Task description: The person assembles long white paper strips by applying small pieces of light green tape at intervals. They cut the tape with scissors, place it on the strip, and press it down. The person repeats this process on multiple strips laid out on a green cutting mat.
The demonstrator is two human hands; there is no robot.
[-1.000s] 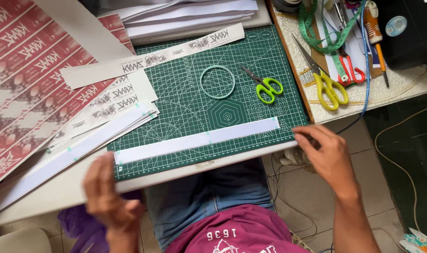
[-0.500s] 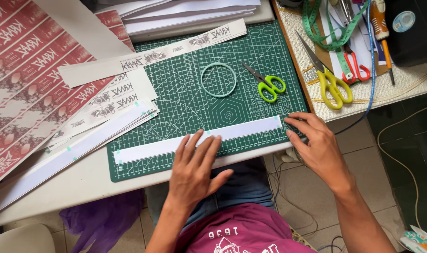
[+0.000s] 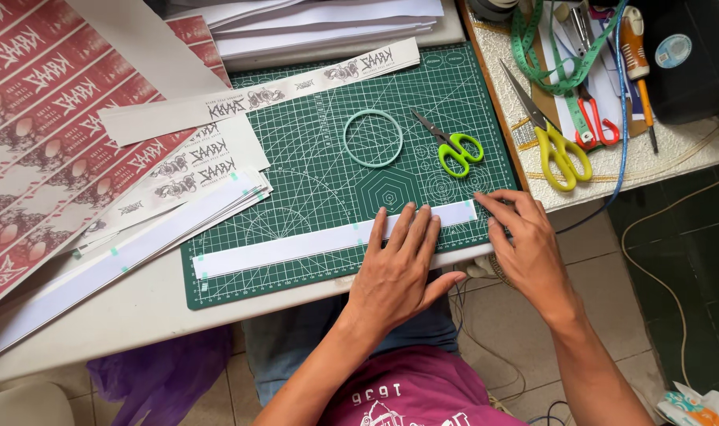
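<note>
A long white paper strip (image 3: 296,246) lies across the near part of a green cutting mat (image 3: 312,150). My left hand (image 3: 399,272) rests flat on the strip's right half, fingers spread, pressing it down. My right hand (image 3: 529,244) touches the strip's right end with its fingertips at the mat's corner. Neither hand grips anything. A pale green ring (image 3: 373,138) and small green-handled scissors (image 3: 454,147) lie on the mat beyond the strip.
Printed red sheets (image 3: 52,118) and cut printed strips (image 3: 186,170) lie to the left. A stack of white paper (image 3: 328,20) sits at the back. Yellow-handled scissors (image 3: 560,150), red-handled scissors (image 3: 592,118), a green tape measure (image 3: 549,47) and pens crowd the right table.
My left hand came up from below the table edge and now lies flat on the strip. My right hand shifted from the mat's corner onto the strip's right end.
</note>
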